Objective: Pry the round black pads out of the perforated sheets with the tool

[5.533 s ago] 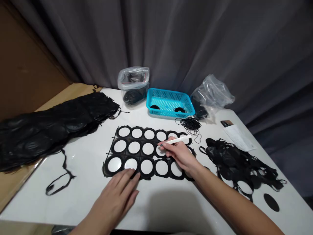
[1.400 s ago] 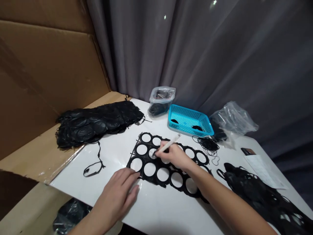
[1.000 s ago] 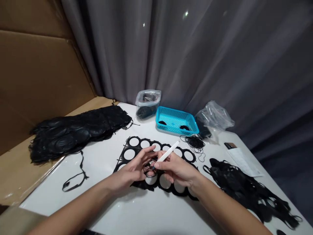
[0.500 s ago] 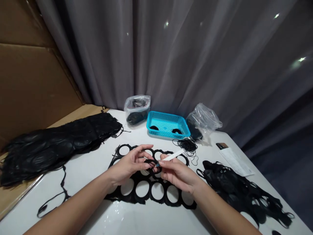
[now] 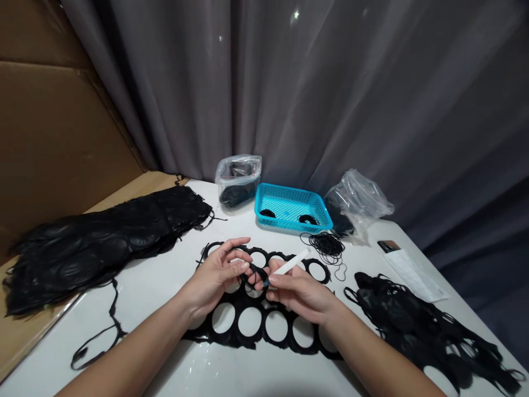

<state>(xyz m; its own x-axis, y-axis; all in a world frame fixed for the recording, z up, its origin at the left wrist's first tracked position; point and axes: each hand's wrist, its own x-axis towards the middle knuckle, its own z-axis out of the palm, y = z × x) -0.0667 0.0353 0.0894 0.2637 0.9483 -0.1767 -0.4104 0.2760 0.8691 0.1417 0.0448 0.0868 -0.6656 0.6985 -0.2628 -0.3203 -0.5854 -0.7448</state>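
Observation:
My left hand [image 5: 217,278] pinches a thin black ring [image 5: 258,271] between thumb and fingers, above the middle of the table. In my right hand [image 5: 303,291] is a slim white pen-like tool [image 5: 292,261], its blue tip pointing down at the ring. My right fingertips sit close against the ring's right side; whether they grip it too is hard to see. Below both hands lies a black sheet with rows of round holes [image 5: 243,341], partly covered by my hands and forearms.
A blue basket [image 5: 294,225] holds a few black rings. Beside it are clear plastic bags [image 5: 238,168] and loose black rings [image 5: 326,247]. Black sheets [image 5: 111,231] are stacked left; black scraps [image 5: 407,314] lie right, near a phone [image 5: 388,246] and white paper [image 5: 415,275].
The black ring has turned and now shows more edge-on between my hands. The whole view has shifted slightly, so things on the table appear a little further right.

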